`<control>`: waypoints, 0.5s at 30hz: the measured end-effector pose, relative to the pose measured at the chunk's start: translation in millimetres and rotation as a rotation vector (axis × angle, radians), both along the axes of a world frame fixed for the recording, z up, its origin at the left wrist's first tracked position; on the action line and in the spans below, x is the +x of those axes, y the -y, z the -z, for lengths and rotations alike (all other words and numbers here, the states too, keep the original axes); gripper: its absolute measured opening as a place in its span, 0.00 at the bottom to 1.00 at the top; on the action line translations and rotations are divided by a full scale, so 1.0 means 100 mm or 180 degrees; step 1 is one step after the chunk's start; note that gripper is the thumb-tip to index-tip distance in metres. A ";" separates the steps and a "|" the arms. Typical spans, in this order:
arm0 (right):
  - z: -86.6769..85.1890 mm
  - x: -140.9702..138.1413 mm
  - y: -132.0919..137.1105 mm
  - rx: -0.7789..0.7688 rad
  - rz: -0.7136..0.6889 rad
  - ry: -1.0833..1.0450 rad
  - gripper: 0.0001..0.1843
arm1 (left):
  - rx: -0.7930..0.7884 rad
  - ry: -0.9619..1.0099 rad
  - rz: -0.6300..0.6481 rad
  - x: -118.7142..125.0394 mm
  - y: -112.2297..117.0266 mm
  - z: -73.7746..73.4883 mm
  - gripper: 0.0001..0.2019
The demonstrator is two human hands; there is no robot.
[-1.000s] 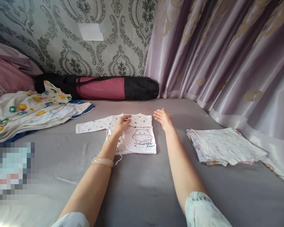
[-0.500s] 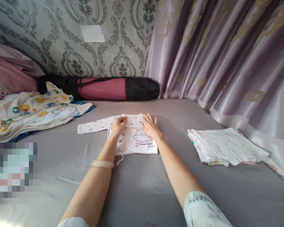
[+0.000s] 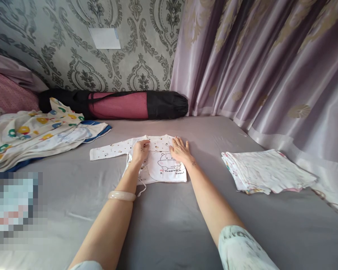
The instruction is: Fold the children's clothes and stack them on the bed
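A small white baby shirt (image 3: 163, 170) with a cartoon animal print lies partly folded on the grey bed sheet (image 3: 169, 225), one sleeve (image 3: 109, 149) stretched out to the left. My left hand (image 3: 140, 150) rests on the shirt's upper left part with its fingers curled onto the cloth. My right hand (image 3: 180, 150) lies flat on the shirt's upper right part, fingers spread.
A stack of folded light cloths (image 3: 267, 172) sits to the right. A pile of colourful printed cloths (image 3: 36, 131) lies at the left. A rolled pink mat in a black bag (image 3: 115, 104) lies along the wall. Purple curtains (image 3: 270, 67) hang at the right.
My right hand came down from beside the shirt onto its upper right part and lies flat there. My left hand stayed on the shirt.
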State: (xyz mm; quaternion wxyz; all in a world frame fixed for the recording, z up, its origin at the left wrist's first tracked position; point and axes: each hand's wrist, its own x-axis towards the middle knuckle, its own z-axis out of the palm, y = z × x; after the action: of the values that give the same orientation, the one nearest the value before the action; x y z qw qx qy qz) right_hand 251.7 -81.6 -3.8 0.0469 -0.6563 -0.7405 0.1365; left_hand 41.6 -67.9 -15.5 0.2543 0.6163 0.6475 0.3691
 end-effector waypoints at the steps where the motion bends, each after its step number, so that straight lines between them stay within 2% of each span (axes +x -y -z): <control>1: 0.00 0.01 0.00 -0.0024 0.0006 -0.0009 0.33 | 0.0024 -0.0055 0.0023 0.00 -0.01 0.01 0.18; 4: -0.02 0.02 -0.01 -0.0012 0.0030 -0.0055 0.33 | 0.0138 -0.0281 0.0084 0.00 -0.02 0.03 0.18; 8: -0.04 -0.02 -0.01 0.0448 -0.0135 0.0008 0.32 | 0.0527 -0.0777 0.0024 0.02 -0.02 0.06 0.17; 10: -0.04 -0.05 -0.01 0.0617 -0.0324 0.0035 0.32 | 0.0693 -0.0976 0.0163 0.05 -0.01 0.08 0.17; 12: -0.02 -0.06 -0.01 0.0590 -0.0392 0.0052 0.33 | 0.0637 -0.1086 0.0431 0.08 0.01 0.11 0.19; 15: 0.03 -0.03 -0.02 0.0344 -0.0258 0.0114 0.35 | 0.0281 -0.1219 0.0679 0.11 0.03 0.15 0.21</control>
State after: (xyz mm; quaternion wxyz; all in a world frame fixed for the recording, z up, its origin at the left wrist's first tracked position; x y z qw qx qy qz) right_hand 248.4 -80.1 -6.7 0.0634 -0.6246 -0.7735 0.0864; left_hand 52.7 -71.1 -30.7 0.1371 0.7506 0.5984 0.2443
